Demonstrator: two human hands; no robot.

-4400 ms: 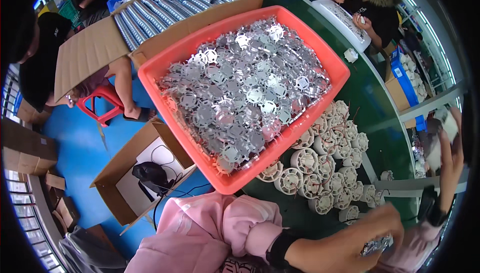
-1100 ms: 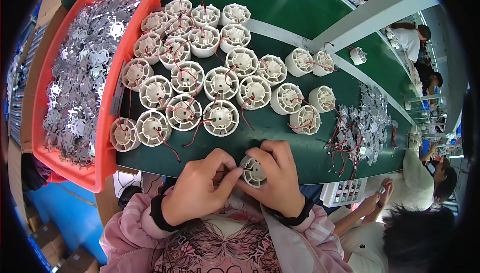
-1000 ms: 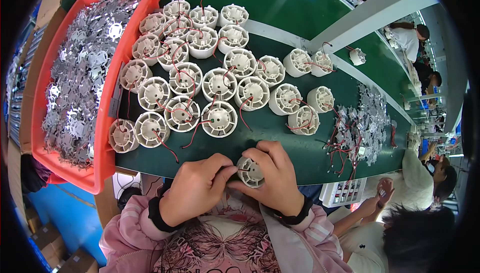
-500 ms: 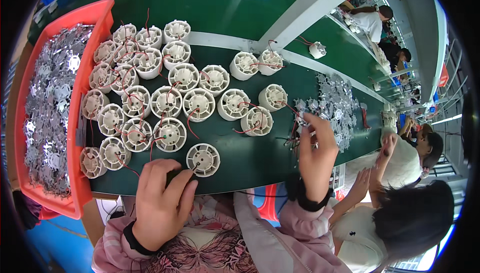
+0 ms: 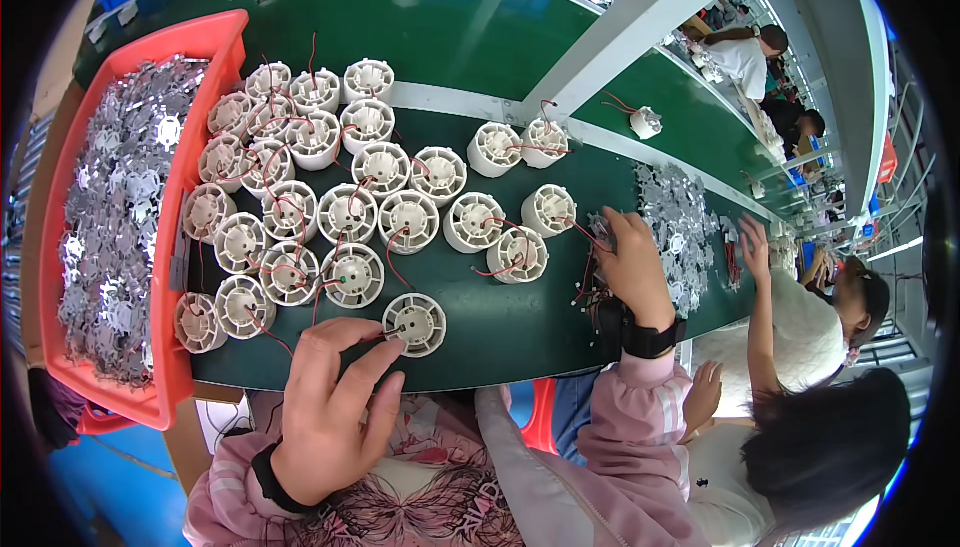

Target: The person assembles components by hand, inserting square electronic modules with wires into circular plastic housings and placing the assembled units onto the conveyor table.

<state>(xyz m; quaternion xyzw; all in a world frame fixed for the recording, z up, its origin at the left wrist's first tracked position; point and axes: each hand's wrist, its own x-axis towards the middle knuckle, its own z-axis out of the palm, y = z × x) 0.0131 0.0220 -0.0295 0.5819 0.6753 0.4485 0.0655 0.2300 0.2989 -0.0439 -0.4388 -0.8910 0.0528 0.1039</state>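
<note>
Near the front table edge, a white round housing [image 5: 425, 325] with spokes stands with its open face up. My left hand [image 5: 335, 397] is at its near left rim, fingertips touching it, thumb spread away. Whether anything thin lies between these fingers is hard to see. Further right, my right hand [image 5: 635, 267] has its fingers bent together over small dark-wired parts [image 5: 590, 292] beside a pile of shiny metal plates [image 5: 680, 222]; what they pinch is hidden. Several more white housings [image 5: 348, 214], with red and black wires, stand to the left and behind.
A red bin [image 5: 170, 347] full of metal plates [image 5: 120, 217] stands at the left. A grey metal post [image 5: 640, 27] rises behind the table. Beyond is a green belt [image 5: 330, 12] with a few white housings. Close on the right sits a person [image 5: 840, 437], with a hand [image 5: 752, 247] near red wires.
My right hand has turned and closed its fingers over the small parts. My left fingertips have come onto the near housing's rim. The neighbour's hand has reached towards the table, and the view has shifted slightly.
</note>
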